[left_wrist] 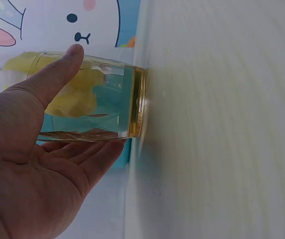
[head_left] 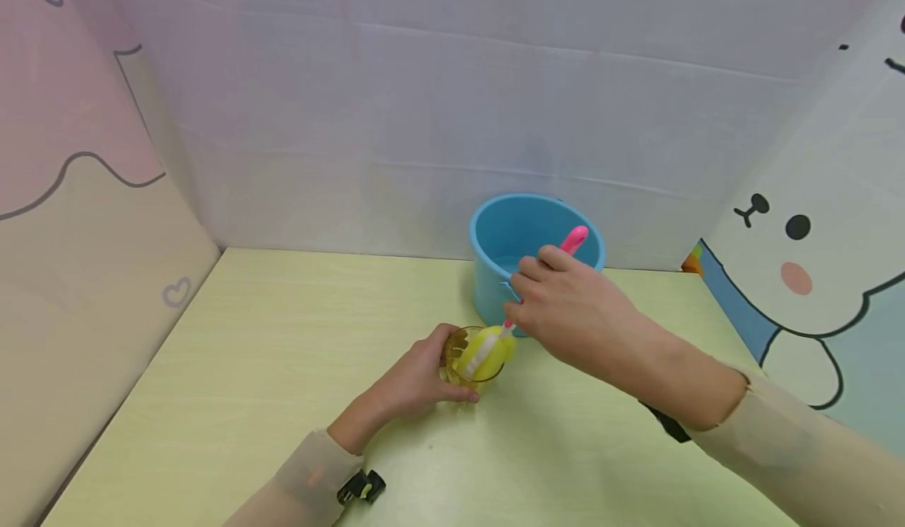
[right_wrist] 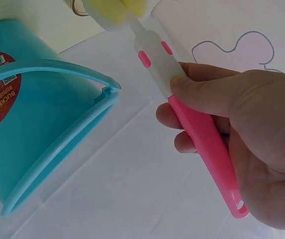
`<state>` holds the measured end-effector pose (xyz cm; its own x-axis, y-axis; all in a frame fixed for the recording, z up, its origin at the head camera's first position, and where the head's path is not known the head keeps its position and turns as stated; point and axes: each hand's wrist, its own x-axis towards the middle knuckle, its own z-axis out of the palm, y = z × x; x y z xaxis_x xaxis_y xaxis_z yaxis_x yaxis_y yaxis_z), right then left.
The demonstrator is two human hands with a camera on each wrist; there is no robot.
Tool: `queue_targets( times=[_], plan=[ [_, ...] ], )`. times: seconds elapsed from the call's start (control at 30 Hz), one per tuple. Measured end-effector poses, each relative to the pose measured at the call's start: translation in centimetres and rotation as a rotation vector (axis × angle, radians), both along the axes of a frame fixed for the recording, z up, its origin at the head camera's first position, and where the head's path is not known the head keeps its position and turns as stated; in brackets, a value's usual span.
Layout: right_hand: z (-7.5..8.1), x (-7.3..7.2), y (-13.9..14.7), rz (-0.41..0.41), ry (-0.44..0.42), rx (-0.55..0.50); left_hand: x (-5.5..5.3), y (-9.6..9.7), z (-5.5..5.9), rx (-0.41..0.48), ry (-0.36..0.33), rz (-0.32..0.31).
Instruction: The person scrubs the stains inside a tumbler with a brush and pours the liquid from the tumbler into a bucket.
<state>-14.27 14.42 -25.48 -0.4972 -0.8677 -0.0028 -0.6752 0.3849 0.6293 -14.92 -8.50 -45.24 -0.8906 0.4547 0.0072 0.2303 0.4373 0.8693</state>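
Observation:
An amber glass cup [left_wrist: 112, 127] stands upright on the table, and my left hand [head_left: 424, 374] grips it round the side, thumb on the near face. My right hand [head_left: 566, 299] holds the pink and white handle [right_wrist: 202, 139] of a sponge brush. The brush's yellow and white sponge head [head_left: 486, 352] sits tilted inside the cup's mouth, partly above the rim. Through the clear wall, the left wrist view shows the yellow sponge [left_wrist: 75, 94] reaching partway down. In the right wrist view, only part of the sponge head shows at the top edge.
A blue bucket [head_left: 488, 291] with a handle and a red label [right_wrist: 0, 94] stands just behind the cup, close to the back wall. The pale yellow table [head_left: 283, 331] extends to the left. Printed cloth walls [head_left: 424, 118] enclose the back and sides.

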Motion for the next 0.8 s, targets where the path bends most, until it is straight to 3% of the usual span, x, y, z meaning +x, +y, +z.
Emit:
queue_targets(
  times=[0.3,0.8],
  plan=[
    [0.13,0.13,-0.11,0.007,-0.004,0.017,-0.03,-0.04,0.01,-0.005,0.000,0.001],
    [-0.58,-0.32,0.07,0.049,0.015,-0.049,-0.13,-0.06,-0.01,0.006,0.021,-0.015]
  ],
)
